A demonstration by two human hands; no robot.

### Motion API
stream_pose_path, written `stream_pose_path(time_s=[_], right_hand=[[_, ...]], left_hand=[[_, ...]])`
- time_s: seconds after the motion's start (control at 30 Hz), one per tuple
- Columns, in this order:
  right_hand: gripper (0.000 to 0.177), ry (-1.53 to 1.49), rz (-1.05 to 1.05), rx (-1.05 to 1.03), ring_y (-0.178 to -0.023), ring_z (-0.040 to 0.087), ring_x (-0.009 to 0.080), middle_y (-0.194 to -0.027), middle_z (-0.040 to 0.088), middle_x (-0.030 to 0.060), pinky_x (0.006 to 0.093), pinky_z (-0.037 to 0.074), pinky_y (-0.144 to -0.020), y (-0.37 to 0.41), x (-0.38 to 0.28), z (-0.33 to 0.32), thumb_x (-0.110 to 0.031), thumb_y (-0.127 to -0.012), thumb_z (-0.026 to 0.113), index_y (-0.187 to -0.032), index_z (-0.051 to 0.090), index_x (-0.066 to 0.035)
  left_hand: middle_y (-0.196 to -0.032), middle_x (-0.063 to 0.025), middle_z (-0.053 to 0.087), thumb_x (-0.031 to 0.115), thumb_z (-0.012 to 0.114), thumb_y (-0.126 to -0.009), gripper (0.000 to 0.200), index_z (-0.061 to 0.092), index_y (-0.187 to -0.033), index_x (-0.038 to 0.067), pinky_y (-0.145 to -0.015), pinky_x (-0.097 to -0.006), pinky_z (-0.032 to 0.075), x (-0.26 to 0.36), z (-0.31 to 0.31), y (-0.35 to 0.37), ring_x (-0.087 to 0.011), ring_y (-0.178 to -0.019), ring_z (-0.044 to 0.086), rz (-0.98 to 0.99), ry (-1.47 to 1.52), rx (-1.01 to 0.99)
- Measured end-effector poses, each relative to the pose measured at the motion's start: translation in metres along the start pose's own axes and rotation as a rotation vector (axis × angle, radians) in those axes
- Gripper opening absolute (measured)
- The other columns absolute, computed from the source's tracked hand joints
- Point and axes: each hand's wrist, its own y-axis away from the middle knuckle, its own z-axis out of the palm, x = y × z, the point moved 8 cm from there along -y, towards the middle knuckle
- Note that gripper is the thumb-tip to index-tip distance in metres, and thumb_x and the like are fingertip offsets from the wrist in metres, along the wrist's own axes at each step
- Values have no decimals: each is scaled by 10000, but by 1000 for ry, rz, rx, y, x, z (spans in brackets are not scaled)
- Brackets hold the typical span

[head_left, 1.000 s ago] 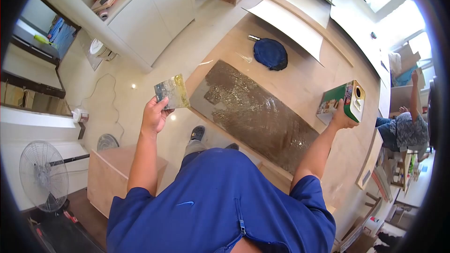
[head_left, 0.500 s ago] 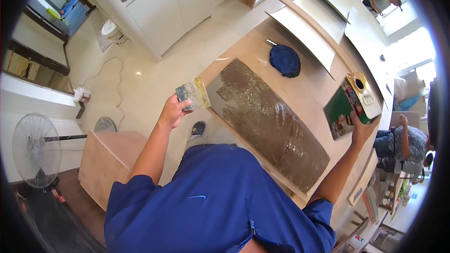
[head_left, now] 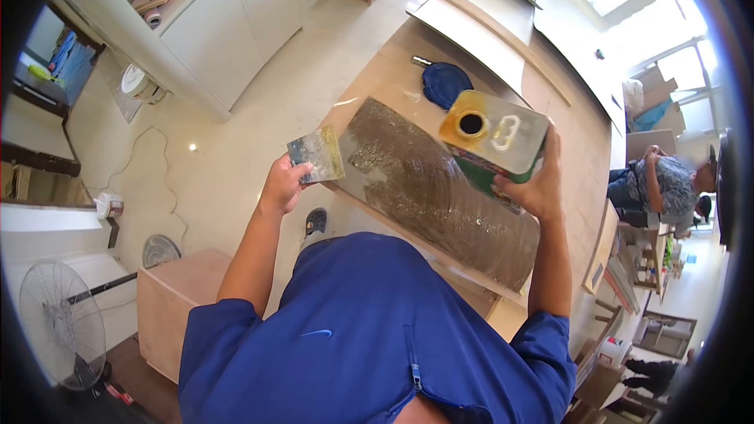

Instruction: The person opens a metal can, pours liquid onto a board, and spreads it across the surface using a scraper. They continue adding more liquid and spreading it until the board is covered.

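My left hand (head_left: pixel 283 186) grips a flat rectangular scraper (head_left: pixel 323 153), its face smeared with yellowish residue, just off the edge of the workbench. My right hand (head_left: pixel 537 185) is wrapped round the side of a rectangular metal can (head_left: pixel 525 135) with green sides. The can is held over the bench, its top towards me. Yellow-brown residue rings its open spout, and a handle sits beside it. Beneath it lies a dark brown sheet (head_left: pixel 393 177) with wet, shiny streaks. Part of the sheet is hidden by the can. A dark blue round piece (head_left: pixel 446 83) with a metal end rests beyond it.
White panels (head_left: pixel 479 39) and a long wooden strip (head_left: pixel 491 27) lie along the bench's far side. A plywood box (head_left: pixel 177 298) and a fan (head_left: pixel 61 318) stand at left. A cord (head_left: pixel 167 157) trails over the floor. Other people (head_left: pixel 660 184) are at right.
My right hand has brought the can leftwards over the brown sheet and turned its top towards me. The left hand still holds the scraper in about the same place. The view has shifted slightly.
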Motion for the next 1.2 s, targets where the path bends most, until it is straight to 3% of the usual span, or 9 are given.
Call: stream_pose_path(time_s=[0.23,0.67,1.07,1.2], right_hand=[[1091,231,-87,-82,-1302,469,434,-1406,453,243,499,426,-1083,-1,-51,32,-239,-596,849,-1511,311,15],[1094,386,-123,-190,-1302,453,432,-1394,460,217,532,385,-1109,3,-79,69,-205,-554,839,-1502,333,-2],[1084,404,-172,-257,-1308,445,416,-1396,451,207,511,372,-1131,2,-92,84,-197,-548,832,-1492,339,5],[1130,420,-207,-252,-1308,446,431,-1414,443,222,511,401,-1110,3,-94,87,-209,-520,863,-1495,331,1]], left_hand=[[-1190,-125,678,-6,557,-949,310,575,-1258,-8,-912,-399,580,2,2,-14,-228,-1040,688,-99,72,-127],[-1201,-136,675,-35,547,-962,328,559,-1290,-41,-936,-386,582,17,4,-35,-234,-1046,692,-145,78,-228],[-1103,-66,715,-13,548,-944,274,667,-1188,-46,-901,-294,507,42,14,-31,-121,-952,646,68,-251,-242],[-1141,-71,719,-10,545,-956,284,654,-1215,-45,-989,-328,481,42,15,-33,-152,-1026,657,76,-236,-246]])
